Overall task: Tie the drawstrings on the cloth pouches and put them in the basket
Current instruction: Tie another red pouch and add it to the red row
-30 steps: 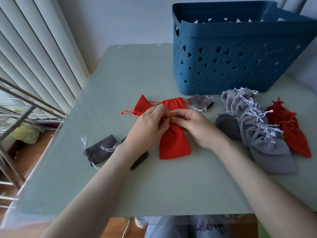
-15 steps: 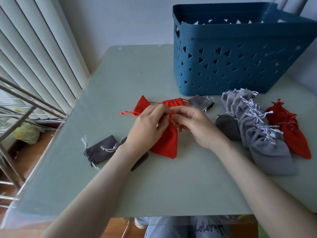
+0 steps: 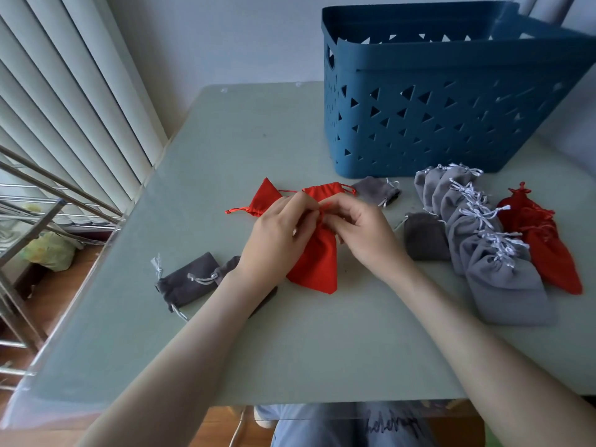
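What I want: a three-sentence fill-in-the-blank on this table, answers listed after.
The pouch that the left hand and right hand pinch at its neck is ____.
The basket on the table is coloured ____.
The tied light grey pouches lie on the person's ____ side.
Missing words: red, blue, right.

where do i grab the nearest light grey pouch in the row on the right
Pinch its cinched neck, coming from above: the light grey pouch lies flat on the table, body fanning toward you, and the gathered neck is its narrowest part.
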Demonstrator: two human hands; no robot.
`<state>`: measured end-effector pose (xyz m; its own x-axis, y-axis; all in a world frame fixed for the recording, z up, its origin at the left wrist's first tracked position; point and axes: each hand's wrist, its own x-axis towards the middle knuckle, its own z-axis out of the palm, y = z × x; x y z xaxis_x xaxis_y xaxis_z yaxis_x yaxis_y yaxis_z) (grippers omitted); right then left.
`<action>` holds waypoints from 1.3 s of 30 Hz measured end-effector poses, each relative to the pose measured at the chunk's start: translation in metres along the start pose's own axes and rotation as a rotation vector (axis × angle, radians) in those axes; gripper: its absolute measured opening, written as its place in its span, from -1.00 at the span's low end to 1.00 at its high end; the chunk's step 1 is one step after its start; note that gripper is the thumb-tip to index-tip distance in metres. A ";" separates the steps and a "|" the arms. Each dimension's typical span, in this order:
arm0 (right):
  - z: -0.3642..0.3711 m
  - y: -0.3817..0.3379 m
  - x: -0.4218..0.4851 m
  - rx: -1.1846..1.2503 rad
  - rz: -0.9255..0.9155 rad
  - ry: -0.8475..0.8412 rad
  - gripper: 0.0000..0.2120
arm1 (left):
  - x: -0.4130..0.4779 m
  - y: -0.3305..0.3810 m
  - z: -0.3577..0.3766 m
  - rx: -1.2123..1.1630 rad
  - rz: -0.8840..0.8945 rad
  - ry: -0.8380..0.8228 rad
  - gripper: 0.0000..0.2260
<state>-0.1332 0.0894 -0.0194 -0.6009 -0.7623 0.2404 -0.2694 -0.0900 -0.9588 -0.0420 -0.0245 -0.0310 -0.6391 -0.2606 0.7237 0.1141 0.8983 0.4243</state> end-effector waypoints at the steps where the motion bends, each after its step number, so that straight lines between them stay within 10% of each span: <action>1: 0.000 0.001 0.000 0.007 -0.001 0.005 -0.79 | 0.000 -0.001 0.000 -0.002 0.001 0.000 -0.88; 25: -0.010 0.013 0.003 -0.135 0.046 0.173 -0.84 | -0.002 -0.007 0.004 0.272 -0.021 0.039 -0.80; 39: -0.015 -0.024 -0.006 0.071 0.230 -0.093 -0.76 | 0.013 0.040 -0.005 0.022 -0.370 -0.010 -0.92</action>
<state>-0.1346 0.1061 0.0045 -0.5679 -0.8231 0.0031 -0.0778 0.0499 -0.9957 -0.0415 0.0066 -0.0019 -0.6415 -0.5660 0.5179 -0.1428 0.7514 0.6442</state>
